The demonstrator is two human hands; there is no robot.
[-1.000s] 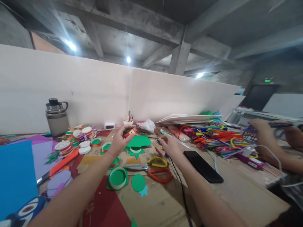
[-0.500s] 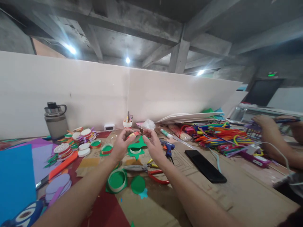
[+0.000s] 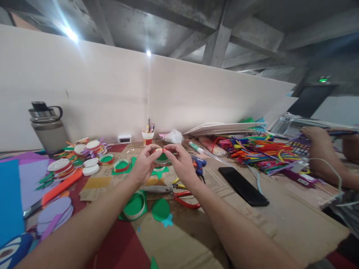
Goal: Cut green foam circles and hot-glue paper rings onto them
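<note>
Head view: cardboard-covered table, white partition behind, concrete beams overhead; counted: one bottle, one pen cup, one black phone, one glue gun, one pair of snips, one loose green disc; left hand and right hand with fingers grasping one small ring between them, raised over table, nearer than pen cup; at right, one co-worker's forearm, nearer hand raised.

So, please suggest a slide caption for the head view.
Left hand and right hand together hold a small round piece above a cardboard-covered table.
</note>
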